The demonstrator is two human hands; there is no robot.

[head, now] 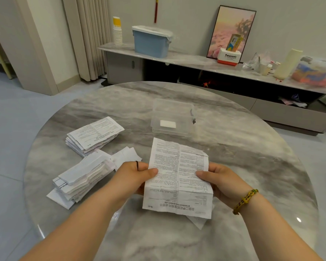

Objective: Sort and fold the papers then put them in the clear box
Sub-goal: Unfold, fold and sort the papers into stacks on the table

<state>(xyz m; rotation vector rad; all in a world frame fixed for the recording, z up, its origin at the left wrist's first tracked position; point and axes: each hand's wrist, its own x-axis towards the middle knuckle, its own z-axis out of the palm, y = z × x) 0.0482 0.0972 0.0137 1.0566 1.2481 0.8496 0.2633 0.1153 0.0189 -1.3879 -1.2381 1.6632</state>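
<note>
Though creased (print upside down), a paper [179, 178] in the pinch of left hand [132, 176] and right hand [222, 179].

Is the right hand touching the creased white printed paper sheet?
Touching. The head view shows the right hand pinching the creased white printed paper sheet, thumb on its right edge.

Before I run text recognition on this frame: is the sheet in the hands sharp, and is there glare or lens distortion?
Head view: small print on the sheet is soft, its large heading clearer; a glare spot sits on the table at right; the wide lens bows the shelf.
</note>
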